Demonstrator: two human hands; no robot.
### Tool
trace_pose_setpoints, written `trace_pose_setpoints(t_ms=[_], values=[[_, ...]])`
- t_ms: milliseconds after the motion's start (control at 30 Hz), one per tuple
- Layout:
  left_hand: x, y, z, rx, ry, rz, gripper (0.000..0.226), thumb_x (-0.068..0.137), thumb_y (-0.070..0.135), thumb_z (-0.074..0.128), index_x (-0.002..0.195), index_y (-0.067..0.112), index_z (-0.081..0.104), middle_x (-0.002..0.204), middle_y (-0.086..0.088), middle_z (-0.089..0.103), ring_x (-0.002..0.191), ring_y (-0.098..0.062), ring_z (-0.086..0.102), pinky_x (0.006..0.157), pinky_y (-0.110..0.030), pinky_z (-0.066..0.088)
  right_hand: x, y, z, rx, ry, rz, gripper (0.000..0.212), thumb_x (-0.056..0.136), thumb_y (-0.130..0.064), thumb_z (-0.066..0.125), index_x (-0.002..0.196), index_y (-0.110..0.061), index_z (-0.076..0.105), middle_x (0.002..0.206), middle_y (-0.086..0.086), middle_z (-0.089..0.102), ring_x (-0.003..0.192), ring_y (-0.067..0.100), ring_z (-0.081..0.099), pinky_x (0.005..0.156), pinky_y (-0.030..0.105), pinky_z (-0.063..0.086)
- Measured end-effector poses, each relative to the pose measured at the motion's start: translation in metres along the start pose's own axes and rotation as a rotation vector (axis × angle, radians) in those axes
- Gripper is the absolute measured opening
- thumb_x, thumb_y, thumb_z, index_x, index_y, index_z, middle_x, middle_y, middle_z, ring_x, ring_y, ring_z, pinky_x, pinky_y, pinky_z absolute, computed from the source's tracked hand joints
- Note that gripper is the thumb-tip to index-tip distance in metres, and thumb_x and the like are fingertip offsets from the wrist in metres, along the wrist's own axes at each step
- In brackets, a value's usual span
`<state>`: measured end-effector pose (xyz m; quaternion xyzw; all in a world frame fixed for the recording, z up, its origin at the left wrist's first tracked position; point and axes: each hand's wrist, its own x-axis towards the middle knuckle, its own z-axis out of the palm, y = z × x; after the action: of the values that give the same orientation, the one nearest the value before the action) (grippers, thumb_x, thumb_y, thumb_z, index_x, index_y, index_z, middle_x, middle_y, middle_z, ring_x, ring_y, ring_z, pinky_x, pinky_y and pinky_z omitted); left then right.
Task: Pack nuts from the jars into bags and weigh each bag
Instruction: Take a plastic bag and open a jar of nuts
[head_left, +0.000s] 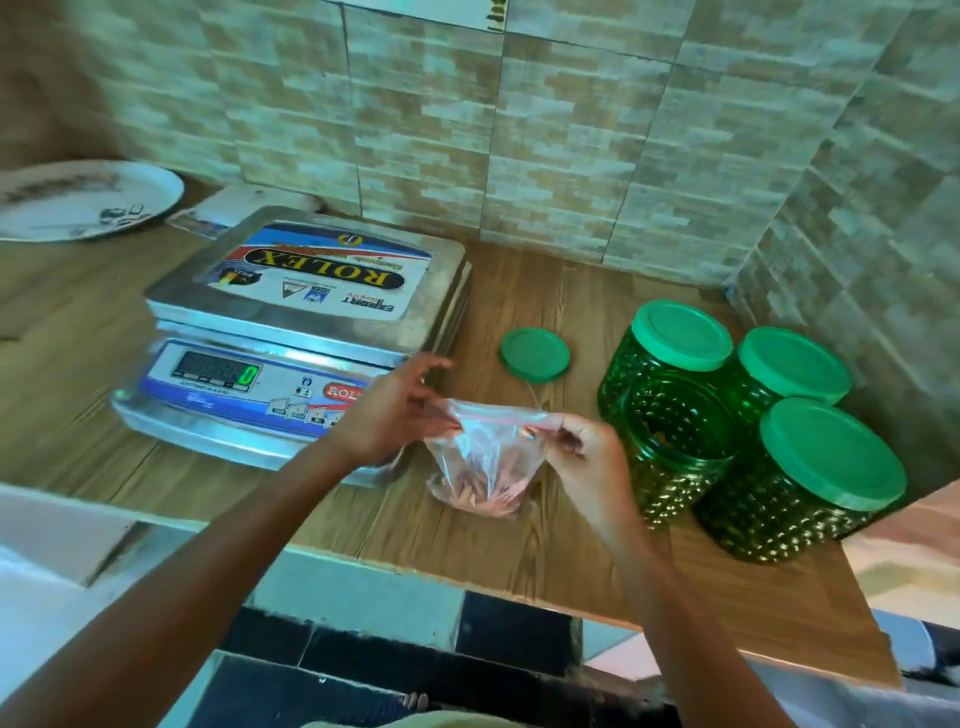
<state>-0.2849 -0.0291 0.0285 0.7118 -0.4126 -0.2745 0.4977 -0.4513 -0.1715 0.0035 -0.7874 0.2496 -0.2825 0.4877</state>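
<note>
Left of the left grip (395, 410), the scale (306, 317) is standing with nothing on its pan and its display (249, 375) is showing zero, so this bag is not yet being weighed. Between the grips, the zip bag (483, 467), partly filled with nuts and seemingly resting on the surface (519, 551), is being pinched at one top corner by the left grip and at the other by the right grip (582, 447); sealing is judged to be under way. Beyond the right grip a loose lid (535, 355) is lying, and right of that grip an open jar (670, 441) is standing against three lidded jars (826, 457), probably still to be packed.
</note>
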Motion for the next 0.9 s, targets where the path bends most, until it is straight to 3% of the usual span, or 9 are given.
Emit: trace_pose_setpoints(t_ms=[100,167,300,367,467,600,733,833,900], values=[[0.008,-0.004,-0.004,-0.014,0.045,-0.045,0.027,0.07,0.0,0.075,0.084,0.019,0.062,0.067,0.008,0.072,0.068,-0.007,0.068,0.068,-0.029,0.055,0.007,-0.003,0.003,0.049,0.071,-0.007,0.013,0.084,-0.004,0.066,0.081,-0.017,0.067,0.074,-0.009,0.065,0.066,-0.001,0.056,0.064,0.015,0.044],[0.012,-0.004,-0.006,-0.069,0.05,-0.08,0.017,0.071,0.002,0.075,0.075,0.015,0.064,0.07,0.005,0.073,0.066,-0.007,0.067,0.062,-0.026,0.056,0.013,-0.002,0.006,0.031,0.08,0.01,0.01,0.088,-0.006,0.062,0.084,-0.015,0.066,0.075,-0.009,0.064,0.067,-0.002,0.056,0.064,0.014,0.043],[0.02,-0.002,-0.006,-0.202,0.092,-0.174,0.012,0.073,0.002,0.073,0.077,0.01,0.065,0.069,0.001,0.072,0.061,-0.006,0.067,0.057,-0.021,0.056,0.027,0.001,0.016,0.121,0.11,0.153,0.01,0.093,-0.01,0.055,0.095,-0.011,0.065,0.077,-0.01,0.061,0.071,0.001,0.055,0.071,0.022,0.046],[0.021,0.0,-0.005,-0.223,0.109,-0.181,0.01,0.074,0.001,0.072,0.081,0.006,0.067,0.067,0.0,0.072,0.06,-0.006,0.066,0.055,-0.019,0.055,0.031,0.002,0.019,0.163,0.132,0.189,0.011,0.093,-0.01,0.055,0.098,-0.01,0.065,0.076,-0.011,0.06,0.069,0.0,0.053,0.068,0.018,0.044],[0.016,0.0,-0.003,-0.186,0.17,-0.091,0.013,0.074,0.0,0.073,0.08,0.01,0.069,0.064,0.004,0.071,0.059,-0.005,0.066,0.055,-0.016,0.052,0.027,-0.001,0.016,0.211,0.138,0.128,0.015,0.092,-0.008,0.056,0.087,-0.02,0.064,0.08,-0.009,0.063,0.074,-0.001,0.057,0.072,0.017,0.047],[0.01,-0.002,0.0,-0.009,0.266,0.023,0.02,0.073,0.005,0.076,0.074,0.024,0.068,0.066,0.011,0.071,0.062,-0.005,0.067,0.062,-0.017,0.052,0.014,-0.004,0.012,0.206,0.12,0.043,0.011,0.091,-0.005,0.056,0.092,-0.012,0.064,0.085,-0.004,0.065,0.078,-0.006,0.059,0.071,0.012,0.046],[0.007,-0.006,-0.002,0.16,0.253,0.027,0.017,0.074,0.015,0.077,0.07,0.026,0.065,0.064,0.011,0.069,0.062,-0.007,0.067,0.06,-0.02,0.05,0.008,-0.003,0.011,0.182,0.111,0.029,0.012,0.088,0.0,0.058,0.092,-0.01,0.063,0.087,-0.005,0.065,0.079,-0.006,0.061,0.069,0.011,0.047],[0.006,-0.006,-0.004,0.142,0.245,-0.007,0.02,0.075,0.015,0.075,0.065,0.026,0.062,0.059,0.014,0.067,0.058,-0.003,0.065,0.058,-0.019,0.048,0.007,0.001,0.012,0.165,0.121,0.03,0.011,0.088,0.002,0.057,0.094,-0.005,0.063,0.088,-0.001,0.065,0.08,-0.004,0.06,0.07,0.011,0.047],[0.007,-0.008,-0.006,0.078,0.22,-0.046,0.011,0.077,0.014,0.074,0.07,0.017,0.067,0.064,0.011,0.07,0.063,-0.007,0.068,0.064,-0.022,0.052,0.006,0.002,0.013,0.163,0.135,0.039,0.013,0.089,0.001,0.056,0.096,-0.006,0.063,0.09,-0.003,0.066,0.083,-0.004,0.061,0.072,0.011,0.047]])
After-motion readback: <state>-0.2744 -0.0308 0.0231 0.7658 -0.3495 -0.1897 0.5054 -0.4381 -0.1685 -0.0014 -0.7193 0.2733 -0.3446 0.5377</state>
